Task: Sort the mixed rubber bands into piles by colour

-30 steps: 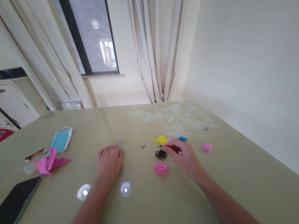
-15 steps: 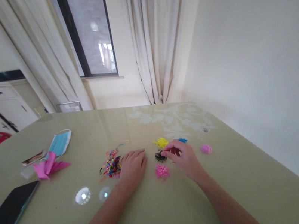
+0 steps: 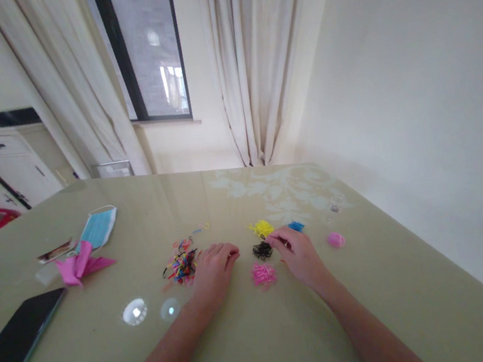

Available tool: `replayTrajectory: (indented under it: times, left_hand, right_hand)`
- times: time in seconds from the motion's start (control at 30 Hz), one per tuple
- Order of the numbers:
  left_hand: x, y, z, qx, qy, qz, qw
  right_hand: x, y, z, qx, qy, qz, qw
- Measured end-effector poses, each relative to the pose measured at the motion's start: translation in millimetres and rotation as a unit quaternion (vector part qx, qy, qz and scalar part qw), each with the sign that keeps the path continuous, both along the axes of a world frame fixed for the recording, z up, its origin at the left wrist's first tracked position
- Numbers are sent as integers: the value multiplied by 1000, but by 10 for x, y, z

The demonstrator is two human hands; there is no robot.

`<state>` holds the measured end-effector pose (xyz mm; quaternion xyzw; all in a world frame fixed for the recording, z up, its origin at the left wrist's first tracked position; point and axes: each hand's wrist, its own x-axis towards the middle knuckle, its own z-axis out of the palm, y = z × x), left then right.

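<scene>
- Left edge: dark-screened phone (image 3: 18, 348) lying flat; no brand seen. Beyond it, a patterned strip (image 3: 55, 251), too small for any writing to be read.
- Left of centre: mixed bands (image 3: 182, 267) heaped on the surface (image 3: 250, 351); judged light, soft, stretchy, prone to tangling. Best taken singly, by a loose outer loop.
- Centre: left hand (image 3: 214, 273) laid low just beside the heap, fingers close together; whether anything is held cannot be told.
- Right of centre: pink bands (image 3: 264, 275), black bands (image 3: 262, 252) and yellow bands (image 3: 261, 228) in separate small piles; a fingertip pinch at the rim would suit.
- Next: right hand (image 3: 296, 253), thumb and forefinger narrowed at the black pile's edge; grip on a loop uncertain.
- Behind it: blue bands (image 3: 296, 227), partly hidden.
</scene>
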<state>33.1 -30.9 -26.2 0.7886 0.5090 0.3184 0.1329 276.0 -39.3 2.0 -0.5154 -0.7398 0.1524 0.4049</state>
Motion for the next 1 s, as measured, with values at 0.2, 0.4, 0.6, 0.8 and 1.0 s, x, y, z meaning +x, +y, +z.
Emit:
replayTrajectory:
  times: [0.2,0.4,0.6,0.8,1.0]
  left_hand:
    - [17,-2,58,-70,-177,-5,982]
    - [30,-29,141,-95,-270,-31,958]
    - [94,-176,227,-75,-308,-38,948]
    - [138,-321,246,-70,-321,-43,944]
    - [115,-319,276,-105,-382,-76,915]
  right_hand:
    - [-28,41,-178,-8,-135,-27,990]
    - [-54,5,-89,-15,-107,-25,994]
    - [-257,-200,152,-48,37,66,996]
    - [-346,-301,215,-42,66,84,993]
    - [-274,-345,294,-71,93,144,983]
